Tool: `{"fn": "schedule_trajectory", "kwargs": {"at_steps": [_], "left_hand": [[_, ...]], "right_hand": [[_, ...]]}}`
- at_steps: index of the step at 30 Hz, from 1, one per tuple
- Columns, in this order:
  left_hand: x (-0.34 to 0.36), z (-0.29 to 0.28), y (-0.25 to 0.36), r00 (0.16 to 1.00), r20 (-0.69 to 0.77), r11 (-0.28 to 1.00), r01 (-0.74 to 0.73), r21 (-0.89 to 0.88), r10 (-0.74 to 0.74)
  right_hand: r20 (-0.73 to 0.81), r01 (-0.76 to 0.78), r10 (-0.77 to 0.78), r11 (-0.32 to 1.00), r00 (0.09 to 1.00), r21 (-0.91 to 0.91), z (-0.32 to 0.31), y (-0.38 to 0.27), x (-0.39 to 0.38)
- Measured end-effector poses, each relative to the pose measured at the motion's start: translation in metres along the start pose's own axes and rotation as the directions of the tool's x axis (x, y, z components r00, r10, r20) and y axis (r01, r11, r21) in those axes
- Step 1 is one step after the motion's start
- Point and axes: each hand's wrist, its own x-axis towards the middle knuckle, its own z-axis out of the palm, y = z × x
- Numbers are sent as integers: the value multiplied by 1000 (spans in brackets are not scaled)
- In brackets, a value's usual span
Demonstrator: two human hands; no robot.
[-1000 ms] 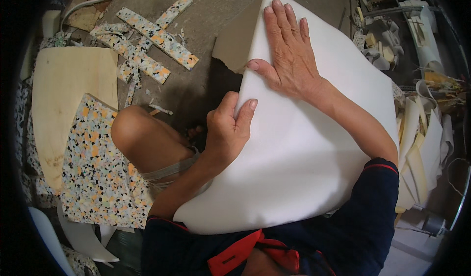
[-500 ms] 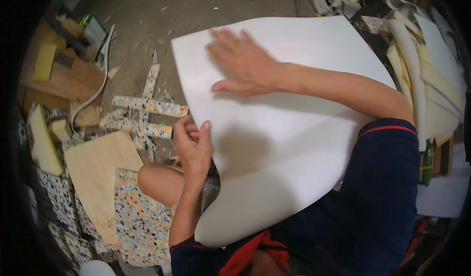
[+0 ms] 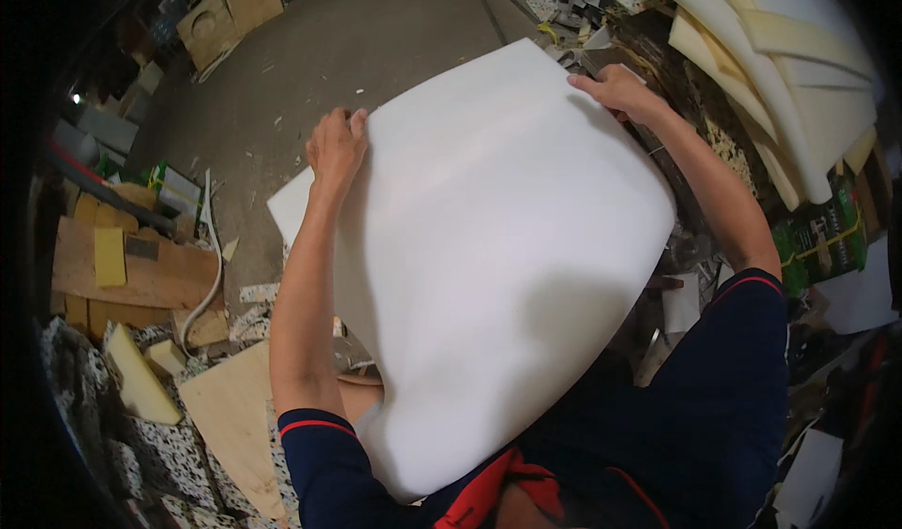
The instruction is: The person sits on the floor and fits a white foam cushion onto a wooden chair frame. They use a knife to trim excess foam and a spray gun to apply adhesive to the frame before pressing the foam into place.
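A large white foam sheet (image 3: 489,219) lies across my lap, its near end curved up against my body. My right hand (image 3: 620,94) grips the far right edge, thumb on top and fingers underneath. At the far left edge, my left hand (image 3: 336,148) is closed on the sheet, its fingertips partly hidden. Beyond my left wrist a white corner (image 3: 289,205) sticks out to the left. Along its left side the sheet bends downward.
Plywood pieces (image 3: 230,416) and speckled foam offcuts (image 3: 169,454) are heaped at the near left. A thin white strip (image 3: 212,247) curves over the floor (image 3: 376,40) beside a brown board (image 3: 150,266). Rolled white and cream foam sheets (image 3: 752,78) lean at the far right.
My right hand has gone from lying flat on the sheet to gripping its right edge. My left hand has moved farther away along the left side. The sheet has turned and its left side bent.
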Motion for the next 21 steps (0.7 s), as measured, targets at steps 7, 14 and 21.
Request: {"fn": "schedule_trajectory", "kwargs": {"at_steps": [7,14,21], "left_hand": [[4,10,21,972,210,967,149,-206,-105],[2,16,25,973,204,988,128,-88,-108],[-6,19,30,981,161,988,123,-95,-107]], "right_hand": [[-31,-6,10,990,999,138,31,50,20],[180,-54,-62,818,982,573,59,86,14],[-113,297,-275,850,955,435,26,70,-14]]}}
